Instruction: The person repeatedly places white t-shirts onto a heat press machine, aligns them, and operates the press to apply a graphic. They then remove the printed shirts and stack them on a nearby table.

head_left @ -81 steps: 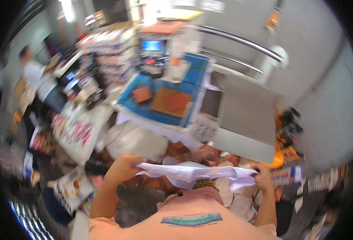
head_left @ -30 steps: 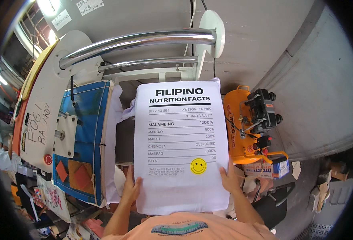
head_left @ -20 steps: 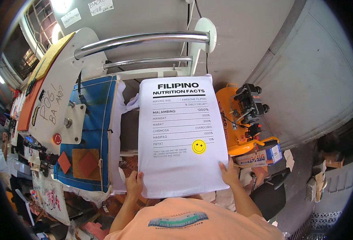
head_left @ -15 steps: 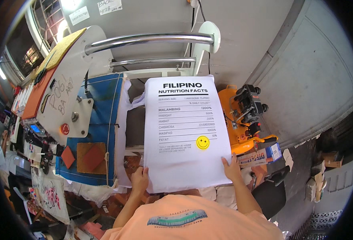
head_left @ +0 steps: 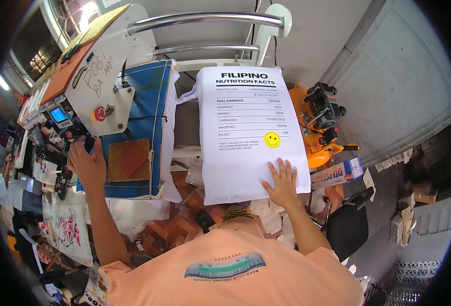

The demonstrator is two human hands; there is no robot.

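Observation:
A white cloth (head_left: 235, 176) with black printed lines of text and a yellow smiley face lies smooth over the flat bed of a heat press. My right hand (head_left: 282, 184) rests on its lower right part, fingers spread. At the left, my left hand (head_left: 88, 159) is closed around a black handle (head_left: 88, 144) below the press's control box; the fingers partly cover it. The white press head (head_left: 103, 76), with a red stop button (head_left: 100, 113), is swung aside to the left of the cloth. Beneath it is a blue pad (head_left: 142, 109).
Chrome bars (head_left: 205, 21) span behind the cloth. Right of it stand an orange air compressor (head_left: 314, 140), a long box (head_left: 332, 175) and a black chair (head_left: 347, 229). A brown square pad (head_left: 128, 160) lies on the blue pad. Cluttered tables extend at far left.
My left hand has left the cloth's lower left edge and taken the black handle. My right hand has shifted from the right edge onto the cloth. The view has tilted downward.

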